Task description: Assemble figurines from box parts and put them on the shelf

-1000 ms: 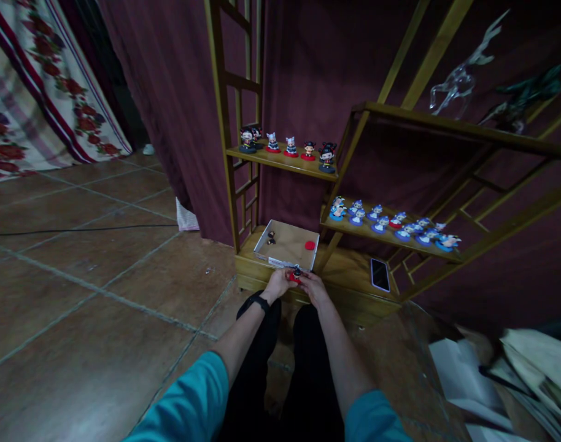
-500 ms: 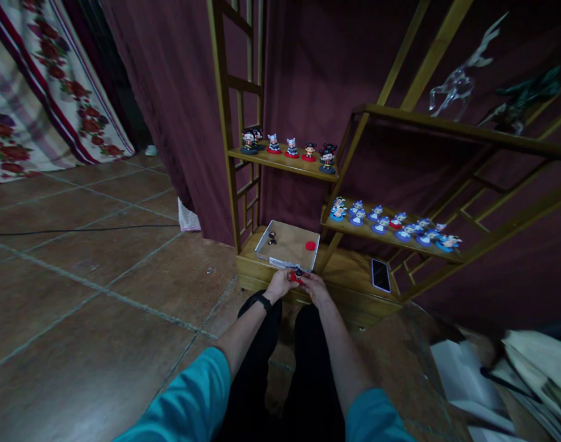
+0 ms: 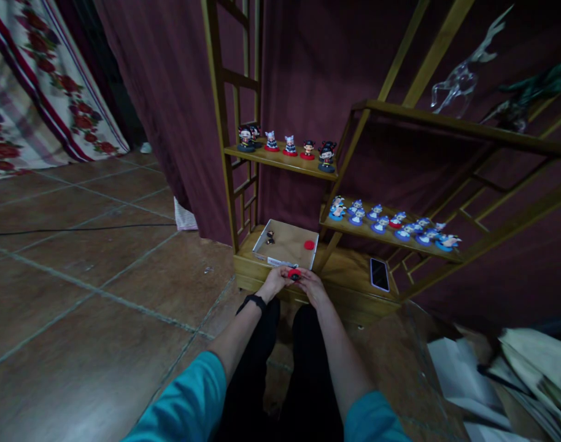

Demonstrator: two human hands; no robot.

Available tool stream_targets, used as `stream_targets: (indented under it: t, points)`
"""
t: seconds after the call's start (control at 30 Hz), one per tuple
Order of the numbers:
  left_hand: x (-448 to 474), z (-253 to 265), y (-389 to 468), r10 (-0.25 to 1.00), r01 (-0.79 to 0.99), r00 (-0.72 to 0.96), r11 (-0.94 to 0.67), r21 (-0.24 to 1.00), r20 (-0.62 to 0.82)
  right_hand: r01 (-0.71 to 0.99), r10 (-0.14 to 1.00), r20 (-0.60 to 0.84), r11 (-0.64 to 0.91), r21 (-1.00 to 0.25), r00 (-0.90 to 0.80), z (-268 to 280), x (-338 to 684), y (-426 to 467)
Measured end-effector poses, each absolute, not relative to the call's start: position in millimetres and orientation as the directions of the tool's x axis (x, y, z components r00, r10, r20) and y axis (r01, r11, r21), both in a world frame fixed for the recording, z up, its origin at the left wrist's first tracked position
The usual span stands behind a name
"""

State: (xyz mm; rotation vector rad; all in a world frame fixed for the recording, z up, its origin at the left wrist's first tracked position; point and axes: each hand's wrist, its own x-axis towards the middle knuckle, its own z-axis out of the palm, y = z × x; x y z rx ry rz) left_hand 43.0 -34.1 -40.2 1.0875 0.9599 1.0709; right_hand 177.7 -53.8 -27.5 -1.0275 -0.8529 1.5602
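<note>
Between my two hands is a small figurine [image 3: 294, 275] in red and black, held in front of the near edge of a shallow cardboard box. My left hand [image 3: 275, 282] closes its fingers on the left side of it, and my right hand [image 3: 310, 286] grips it from the right. Fine detail of the figurine is partly covered by fingers. In the open box [image 3: 287, 250] lie a red round base [image 3: 309, 245] at the right and small dark pieces [image 3: 270, 237] at the left.
Finished-looking figurines stand on the upper left shelf [image 3: 280, 158] and several blue-purple ones on the lower right shelf [image 3: 395, 235]. A phone [image 3: 379, 274] lies right of the box. A glass deer [image 3: 464, 77] stands higher up. White boxes [image 3: 464, 374] lie on the floor at right.
The figurine has been tipped in my hands, so its red underside or base faces more toward me. Both hands still hold it, and the view has shifted slightly.
</note>
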Motion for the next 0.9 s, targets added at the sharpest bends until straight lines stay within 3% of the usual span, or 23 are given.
stream_targets:
  t: [0.9]
  points:
    - [43.8, -37.9, -39.9, 0.971, -0.191, 0.240, 0.048, 0.980, -0.001, -0.408, 0.982, -0.170, -0.191, -0.893, -0.089, -17.2, 176.5, -64.4]
